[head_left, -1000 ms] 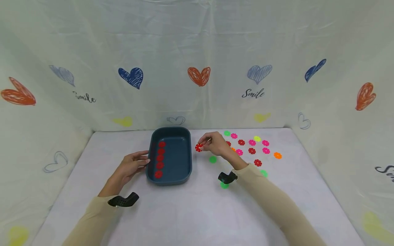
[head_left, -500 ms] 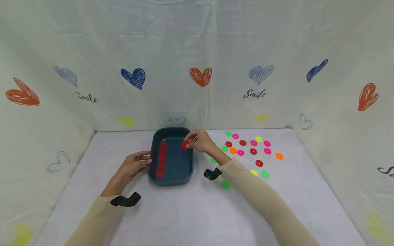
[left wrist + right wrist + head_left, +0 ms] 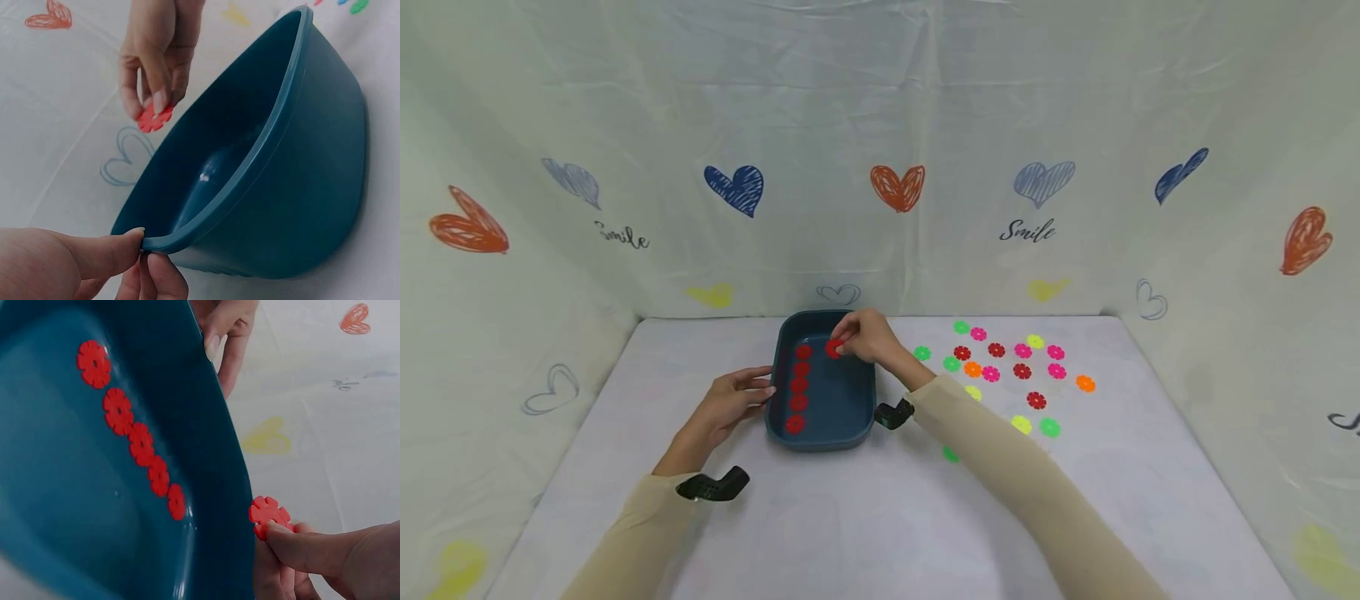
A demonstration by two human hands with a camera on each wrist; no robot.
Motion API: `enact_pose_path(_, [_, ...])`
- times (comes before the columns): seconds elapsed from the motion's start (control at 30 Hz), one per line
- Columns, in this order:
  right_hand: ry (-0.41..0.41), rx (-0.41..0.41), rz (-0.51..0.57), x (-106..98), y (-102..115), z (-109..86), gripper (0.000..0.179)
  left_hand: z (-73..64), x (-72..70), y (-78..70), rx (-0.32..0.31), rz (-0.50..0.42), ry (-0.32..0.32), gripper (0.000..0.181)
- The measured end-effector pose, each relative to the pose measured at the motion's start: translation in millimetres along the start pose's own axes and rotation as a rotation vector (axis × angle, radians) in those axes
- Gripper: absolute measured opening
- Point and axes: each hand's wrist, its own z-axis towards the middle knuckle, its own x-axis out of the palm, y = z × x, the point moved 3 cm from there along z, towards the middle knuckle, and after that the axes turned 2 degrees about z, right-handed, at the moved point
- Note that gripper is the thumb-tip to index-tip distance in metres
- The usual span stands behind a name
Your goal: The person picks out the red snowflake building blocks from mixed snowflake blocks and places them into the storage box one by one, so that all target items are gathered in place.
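Observation:
My right hand [image 3: 871, 337] pinches a red notched plastic disc [image 3: 267, 511], shaped like a flower, between thumb and fingers. It holds the disc above the far part of a dark blue deep tray [image 3: 842, 404]. My left hand [image 3: 730, 402] grips the tray's left rim, with the thumb [image 3: 119, 251] at the rim and the other fingers below it outside. Inside the tray several red discs [image 3: 140, 444] lie flat in a row along the left side, as the right wrist view shows. The right part of the tray floor is bare.
Loose notched discs in green, pink, orange, yellow and dark red, such as an orange disc [image 3: 1086, 383], lie scattered on the white table [image 3: 850, 525] right of the tray. A white curtain [image 3: 820, 125] with printed hearts hangs behind the table.
My right hand has carried the red disc leftward from beside the tray, over its right rim, to above its far middle. My left hand keeps its grip on the rim.

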Motion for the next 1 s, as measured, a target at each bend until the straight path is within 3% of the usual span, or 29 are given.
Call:
enact_pose_path(0.4, [-0.004, 0.047, 0.03, 17, 8, 13.5, 0.016, 0.7, -0.5, -0.5, 0.01, -0.008, 0.001, 0.056])
enact_pose_path(1.0, [-0.063, 0.146, -0.079, 31, -2, 35.7, 0.016, 2.1, 0.0, 1.0, 0.011, -0.012, -0.002, 0.056])
